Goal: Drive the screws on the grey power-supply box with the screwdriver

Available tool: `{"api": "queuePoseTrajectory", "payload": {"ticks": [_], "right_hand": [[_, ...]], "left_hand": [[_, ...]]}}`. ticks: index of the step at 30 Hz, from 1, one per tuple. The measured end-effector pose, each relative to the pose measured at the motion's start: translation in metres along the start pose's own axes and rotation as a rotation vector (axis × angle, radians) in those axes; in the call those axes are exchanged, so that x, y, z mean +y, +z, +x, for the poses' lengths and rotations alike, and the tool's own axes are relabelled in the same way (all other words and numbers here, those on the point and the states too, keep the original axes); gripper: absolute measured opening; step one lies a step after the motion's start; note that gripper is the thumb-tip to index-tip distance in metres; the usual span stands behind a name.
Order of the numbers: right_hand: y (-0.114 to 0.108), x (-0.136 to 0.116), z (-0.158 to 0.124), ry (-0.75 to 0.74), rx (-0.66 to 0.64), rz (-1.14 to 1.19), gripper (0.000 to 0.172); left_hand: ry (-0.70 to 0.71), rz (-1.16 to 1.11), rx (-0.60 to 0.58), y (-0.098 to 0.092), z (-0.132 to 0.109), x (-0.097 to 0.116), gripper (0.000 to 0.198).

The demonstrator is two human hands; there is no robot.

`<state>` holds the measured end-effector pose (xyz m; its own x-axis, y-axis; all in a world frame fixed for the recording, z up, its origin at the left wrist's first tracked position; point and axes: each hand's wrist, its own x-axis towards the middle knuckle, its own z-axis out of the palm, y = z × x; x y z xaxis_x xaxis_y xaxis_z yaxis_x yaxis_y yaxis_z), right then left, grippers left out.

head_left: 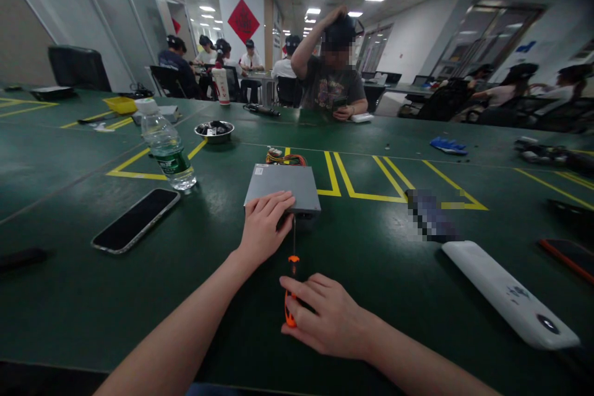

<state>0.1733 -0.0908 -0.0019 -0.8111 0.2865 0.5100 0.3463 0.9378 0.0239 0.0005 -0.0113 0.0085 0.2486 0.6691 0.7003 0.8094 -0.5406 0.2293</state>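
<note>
A grey computer power supply (278, 180) lies on the green table in front of me, its bundle of coloured cables (285, 159) at the far side. Across its top and near edge rests my left hand (264, 223), fingers on the upper face and thumb bent down at the front, gripping the box. My right hand (325, 315) is closed around the orange and black handle of a screwdriver (291, 303). The screwdriver's shaft points away from me to the front face of the power supply, close to my left thumb. Its tip's exact seat is hidden.
Left are a water bottle (169, 151), a phone (137, 221) and a metal bowl (214, 130) with small parts. To the right lie a long white device (508, 294) and a blurred-out object (431, 216). Yellow tape (371, 197) marks the table. A person (331, 68) sits opposite.
</note>
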Motion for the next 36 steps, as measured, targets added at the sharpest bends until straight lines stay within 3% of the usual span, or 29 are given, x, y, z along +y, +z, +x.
{"api": "queuePoseTrajectory", "payload": {"ticks": [8,16,24,31,36], "right_hand": [[-0.013,0.000,0.005,0.013,-0.100,0.020,0.031],[-0.005,0.001,0.000,-0.011,-0.002,-0.022,0.024],[-0.006,0.000,0.002,0.000,-0.060,-0.053,0.026],[-0.003,0.003,-0.001,-0.018,0.027,-0.032,0.025],[-0.008,0.001,0.001,0.007,-0.076,-0.014,0.031]], "left_hand": [[0.028,0.023,0.012,0.001,0.000,-0.001,0.028],[0.049,0.034,0.023,0.000,0.000,-0.001,0.030],[0.055,0.028,0.018,0.002,0.000,-0.004,0.030],[0.050,0.030,0.006,0.002,-0.001,-0.004,0.031],[0.055,0.036,0.016,0.002,-0.001,-0.004,0.030]]}}
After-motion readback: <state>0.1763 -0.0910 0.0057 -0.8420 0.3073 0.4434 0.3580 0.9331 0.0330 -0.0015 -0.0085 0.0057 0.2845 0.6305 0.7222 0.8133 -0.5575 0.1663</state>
